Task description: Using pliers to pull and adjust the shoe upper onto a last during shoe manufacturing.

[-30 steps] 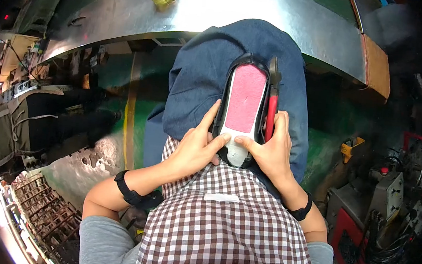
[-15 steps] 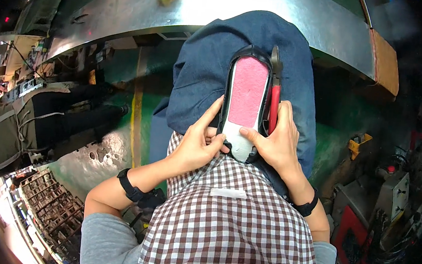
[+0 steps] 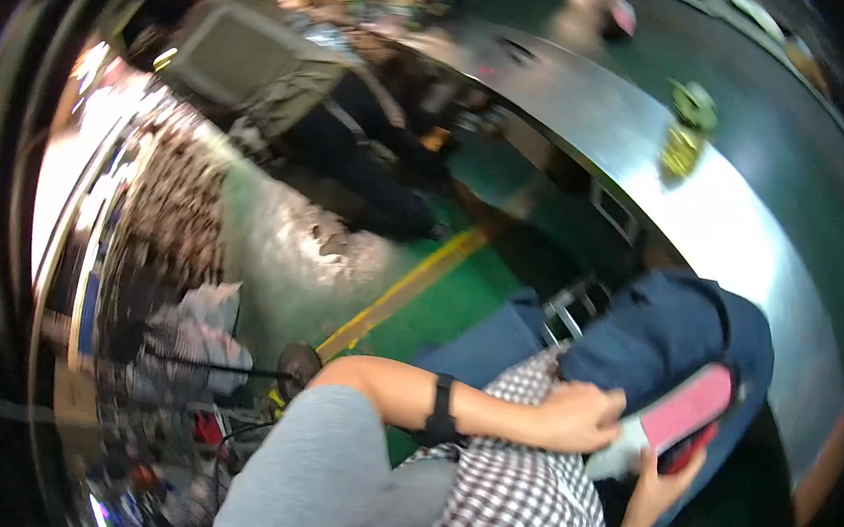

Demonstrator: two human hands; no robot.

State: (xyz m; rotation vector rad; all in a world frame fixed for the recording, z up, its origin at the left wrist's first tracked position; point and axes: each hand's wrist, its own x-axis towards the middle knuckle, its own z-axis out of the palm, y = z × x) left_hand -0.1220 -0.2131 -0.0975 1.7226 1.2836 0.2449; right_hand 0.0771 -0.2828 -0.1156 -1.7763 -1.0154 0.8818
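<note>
A black shoe upper with a pink and white underside (image 3: 686, 405) lies sole up across my lap, tilted toward the upper right. Motion blurs it somewhat. My left hand (image 3: 581, 418) is closed, its curled fingers at the white heel end of the shoe. From the near side, my right hand (image 3: 666, 478) grips the shoe, thumb on the white part. Red-handled pliers (image 3: 695, 450) lie along the shoe's side under the right fingers; their jaws cannot be made out.
A curved metal workbench (image 3: 597, 98) runs beyond my knees, bearing a clear container with yellow-green pieces (image 3: 680, 156). To the upper left is a person in an olive top (image 3: 245, 52) and dark trousers. A yellow line (image 3: 410, 283) crosses the green floor.
My view has swung left, so the lap, hands and shoe now appear at the lower right. My left hand has shifted onto the heel end; the right still holds the shoe.
</note>
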